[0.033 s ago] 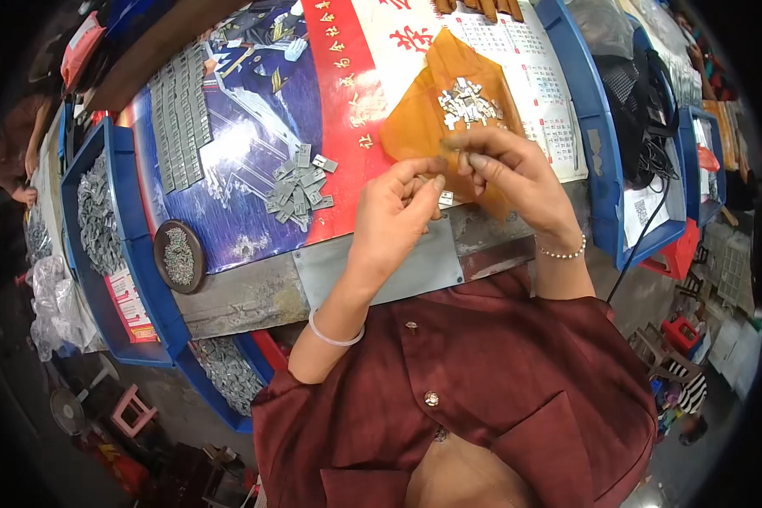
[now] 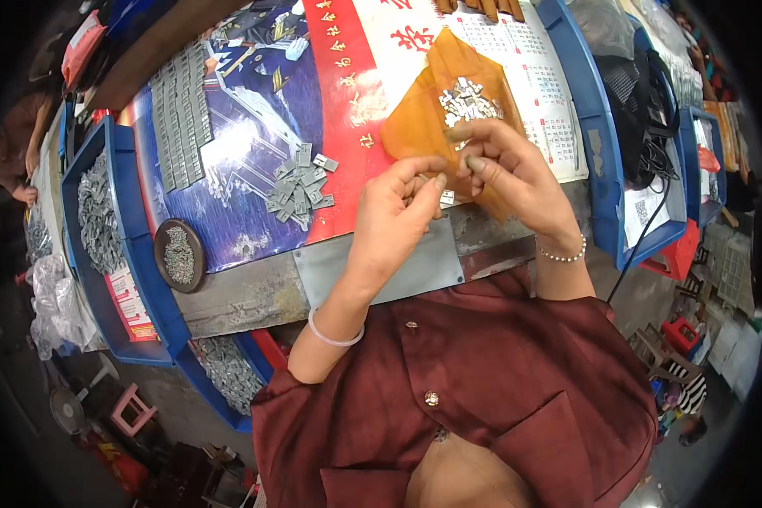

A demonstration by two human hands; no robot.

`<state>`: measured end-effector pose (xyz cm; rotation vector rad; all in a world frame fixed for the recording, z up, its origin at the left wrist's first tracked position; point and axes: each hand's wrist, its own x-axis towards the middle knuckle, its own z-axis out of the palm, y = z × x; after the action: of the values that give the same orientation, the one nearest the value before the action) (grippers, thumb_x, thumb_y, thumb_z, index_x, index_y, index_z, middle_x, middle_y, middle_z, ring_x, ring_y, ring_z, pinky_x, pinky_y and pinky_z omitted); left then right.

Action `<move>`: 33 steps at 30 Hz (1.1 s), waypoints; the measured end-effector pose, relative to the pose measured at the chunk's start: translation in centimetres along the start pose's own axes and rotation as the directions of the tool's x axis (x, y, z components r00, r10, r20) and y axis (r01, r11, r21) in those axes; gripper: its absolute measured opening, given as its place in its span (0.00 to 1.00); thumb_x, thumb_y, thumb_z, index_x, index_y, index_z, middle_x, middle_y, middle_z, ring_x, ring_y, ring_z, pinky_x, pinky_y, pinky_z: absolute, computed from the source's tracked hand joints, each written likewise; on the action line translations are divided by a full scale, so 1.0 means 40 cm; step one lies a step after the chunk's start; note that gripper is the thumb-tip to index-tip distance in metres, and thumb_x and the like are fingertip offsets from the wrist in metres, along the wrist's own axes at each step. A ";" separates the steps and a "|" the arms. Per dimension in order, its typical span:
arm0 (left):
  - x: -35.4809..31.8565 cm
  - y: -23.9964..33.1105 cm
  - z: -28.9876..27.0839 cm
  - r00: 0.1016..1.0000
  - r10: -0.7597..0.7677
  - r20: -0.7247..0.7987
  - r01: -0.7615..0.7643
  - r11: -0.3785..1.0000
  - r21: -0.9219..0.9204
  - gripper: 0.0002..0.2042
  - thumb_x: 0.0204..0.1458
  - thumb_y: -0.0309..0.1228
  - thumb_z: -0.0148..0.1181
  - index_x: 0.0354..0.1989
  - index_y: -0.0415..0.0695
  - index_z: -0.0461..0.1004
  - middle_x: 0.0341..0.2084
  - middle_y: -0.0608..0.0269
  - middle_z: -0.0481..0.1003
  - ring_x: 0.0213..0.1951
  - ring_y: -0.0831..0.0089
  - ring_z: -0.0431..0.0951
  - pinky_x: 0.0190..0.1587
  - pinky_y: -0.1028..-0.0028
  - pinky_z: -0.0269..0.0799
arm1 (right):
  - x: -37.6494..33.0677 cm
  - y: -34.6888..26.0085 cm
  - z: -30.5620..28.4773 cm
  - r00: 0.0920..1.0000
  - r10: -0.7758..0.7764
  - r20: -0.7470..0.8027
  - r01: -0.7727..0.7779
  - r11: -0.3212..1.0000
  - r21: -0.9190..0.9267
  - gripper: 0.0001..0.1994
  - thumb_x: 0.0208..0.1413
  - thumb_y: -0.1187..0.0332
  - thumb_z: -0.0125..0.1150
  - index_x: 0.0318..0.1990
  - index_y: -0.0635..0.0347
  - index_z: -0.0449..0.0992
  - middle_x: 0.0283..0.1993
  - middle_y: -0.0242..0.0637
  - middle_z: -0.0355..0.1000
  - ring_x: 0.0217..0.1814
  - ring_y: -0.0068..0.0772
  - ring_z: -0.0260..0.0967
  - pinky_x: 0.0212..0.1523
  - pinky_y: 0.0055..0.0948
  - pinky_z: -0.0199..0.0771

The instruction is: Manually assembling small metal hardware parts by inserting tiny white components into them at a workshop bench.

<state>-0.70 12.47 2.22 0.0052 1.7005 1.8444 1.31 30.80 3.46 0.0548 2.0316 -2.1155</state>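
Observation:
My left hand (image 2: 395, 212) is closed in a pinch above the near edge of an orange-brown sheet (image 2: 411, 123); what it holds is too small to make out. Just to its right, my right hand (image 2: 521, 182) has its fingers curled and thumb against the forefinger; anything in them is hidden. The two hands are a little apart. Beyond them lies a heap of small white-and-silver parts (image 2: 470, 102) on the sheet. A small pale piece (image 2: 447, 197) lies by my left fingers. Further left is a loose pile of flat grey pieces (image 2: 296, 190).
Grey pieces stand in neat rows (image 2: 178, 127) at the far left. A round brown dish (image 2: 161, 247) holds tiny parts. Blue trays (image 2: 131, 212) with grey parts flank the left side; another blue tray (image 2: 597, 127) stands right. Brown rolls (image 2: 487, 8) lie at the back.
My right hand's fingers have shifted slightly, a little away from my left hand. My left hand has hardly moved.

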 end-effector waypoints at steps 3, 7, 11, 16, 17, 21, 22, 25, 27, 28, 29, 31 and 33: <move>-0.008 0.017 0.003 0.998 0.055 0.011 -0.056 0.995 0.084 0.13 0.58 0.28 0.53 0.48 0.36 0.72 0.19 0.72 0.72 0.21 0.88 0.67 0.23 0.85 0.61 | -0.012 -0.014 0.018 1.000 -0.025 0.004 0.025 0.991 -0.131 0.17 0.57 0.81 0.47 0.54 0.62 0.63 0.32 0.32 0.68 0.31 0.20 0.66 0.33 0.21 0.68; -0.003 0.019 0.016 0.996 0.094 -0.010 -0.090 0.972 0.215 0.11 0.57 0.27 0.54 0.47 0.38 0.74 0.18 0.72 0.72 0.21 0.88 0.68 0.22 0.84 0.61 | -0.017 -0.019 0.028 0.996 -0.089 -0.013 0.080 0.940 -0.331 0.19 0.55 0.82 0.49 0.54 0.61 0.61 0.29 0.38 0.68 0.31 0.30 0.69 0.33 0.28 0.69; -0.002 0.020 0.023 0.969 0.243 -0.036 -0.201 0.869 0.452 0.09 0.55 0.26 0.56 0.42 0.37 0.75 0.17 0.66 0.73 0.19 0.84 0.71 0.21 0.79 0.63 | -0.020 -0.036 0.037 0.995 -0.100 -0.019 0.080 0.886 -0.457 0.19 0.54 0.82 0.49 0.54 0.61 0.61 0.30 0.43 0.70 0.33 0.42 0.72 0.33 0.34 0.69; -0.010 -0.005 0.035 0.881 0.473 0.011 -0.354 0.643 0.680 0.05 0.51 0.23 0.56 0.34 0.36 0.74 0.19 0.52 0.75 0.21 0.63 0.77 0.24 0.69 0.69 | -0.031 -0.037 0.051 0.987 -0.152 0.061 0.151 0.705 -0.693 0.22 0.50 0.83 0.49 0.55 0.63 0.59 0.36 0.53 0.71 0.39 0.56 0.71 0.36 0.43 0.71; -0.012 -0.007 0.036 0.858 0.513 0.040 -0.373 0.566 0.735 0.03 0.50 0.22 0.55 0.32 0.36 0.73 0.21 0.48 0.75 0.23 0.55 0.77 0.26 0.65 0.70 | -0.032 -0.038 0.054 0.987 -0.152 0.061 0.151 0.706 -0.692 0.22 0.50 0.83 0.49 0.55 0.63 0.59 0.36 0.53 0.71 0.39 0.56 0.71 0.36 0.43 0.71; -0.020 -0.001 0.029 0.893 0.447 0.048 -0.341 0.604 0.720 0.03 0.49 0.21 0.55 0.31 0.36 0.73 0.23 0.46 0.75 0.26 0.48 0.76 0.28 0.61 0.71 | -0.034 -0.045 0.057 0.973 -0.183 0.143 0.229 0.657 -0.718 0.24 0.49 0.83 0.50 0.56 0.63 0.59 0.36 0.53 0.72 0.37 0.56 0.72 0.36 0.43 0.71; -0.019 -0.008 0.023 0.892 0.448 0.061 -0.349 0.595 0.724 0.03 0.50 0.22 0.55 0.32 0.36 0.73 0.22 0.49 0.75 0.24 0.54 0.77 0.26 0.65 0.70 | -0.034 -0.047 0.057 0.973 -0.166 0.158 0.229 0.674 -0.703 0.24 0.49 0.83 0.50 0.56 0.62 0.58 0.36 0.53 0.72 0.37 0.56 0.72 0.35 0.43 0.71; -0.027 -0.003 0.005 0.935 0.353 0.042 -0.300 0.721 0.624 0.04 0.50 0.24 0.57 0.32 0.36 0.72 0.18 0.54 0.74 0.19 0.63 0.75 0.22 0.69 0.68 | -0.034 -0.054 0.053 0.988 -0.058 0.143 0.135 0.779 -0.613 0.23 0.50 0.83 0.52 0.56 0.61 0.60 0.35 0.50 0.73 0.36 0.51 0.73 0.35 0.40 0.72; -0.033 -0.004 -0.010 0.968 0.249 0.026 -0.228 0.834 0.502 0.05 0.51 0.25 0.57 0.32 0.37 0.71 0.16 0.57 0.73 0.16 0.66 0.73 0.20 0.70 0.67 | -0.033 -0.059 0.050 0.989 -0.036 0.140 0.106 0.844 -0.526 0.23 0.51 0.82 0.53 0.55 0.61 0.61 0.34 0.48 0.73 0.35 0.47 0.74 0.34 0.37 0.72; -0.035 -0.011 -0.019 0.987 0.159 0.017 -0.155 0.930 0.334 0.05 0.53 0.26 0.57 0.33 0.37 0.72 0.16 0.62 0.72 0.16 0.74 0.71 0.19 0.75 0.65 | -0.033 -0.060 0.049 0.990 -0.015 0.139 0.075 0.898 -0.434 0.22 0.51 0.81 0.55 0.55 0.61 0.62 0.33 0.46 0.74 0.33 0.43 0.74 0.34 0.34 0.72; -0.037 -0.016 -0.025 0.997 0.066 0.025 -0.069 0.986 0.155 0.05 0.54 0.27 0.57 0.35 0.37 0.72 0.16 0.67 0.72 0.17 0.82 0.69 0.19 0.80 0.62 | -0.033 -0.058 0.047 0.990 -0.015 0.139 0.074 0.898 -0.435 0.22 0.51 0.81 0.55 0.55 0.61 0.62 0.33 0.46 0.74 0.33 0.43 0.74 0.34 0.34 0.72; -0.046 -0.004 -0.029 1.000 0.021 0.023 -0.022 0.998 0.052 0.06 0.56 0.28 0.56 0.35 0.38 0.73 0.18 0.70 0.72 0.19 0.85 0.69 0.20 0.82 0.62 | -0.030 -0.045 0.044 0.991 -0.011 0.135 0.051 0.955 -0.293 0.19 0.52 0.79 0.56 0.53 0.62 0.65 0.33 0.40 0.74 0.34 0.30 0.73 0.35 0.27 0.72; -0.051 -0.002 -0.032 0.999 -0.024 0.024 0.025 0.998 -0.052 0.06 0.57 0.29 0.56 0.35 0.38 0.73 0.19 0.73 0.72 0.21 0.88 0.69 0.21 0.85 0.61 | -0.028 -0.029 0.043 0.992 -0.015 0.124 0.044 0.972 -0.231 0.18 0.54 0.77 0.56 0.52 0.63 0.66 0.33 0.37 0.73 0.35 0.26 0.72 0.36 0.25 0.72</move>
<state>0.47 10.44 2.75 -0.0156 1.6292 1.8634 2.39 29.28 4.89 -0.1384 2.2029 -1.8315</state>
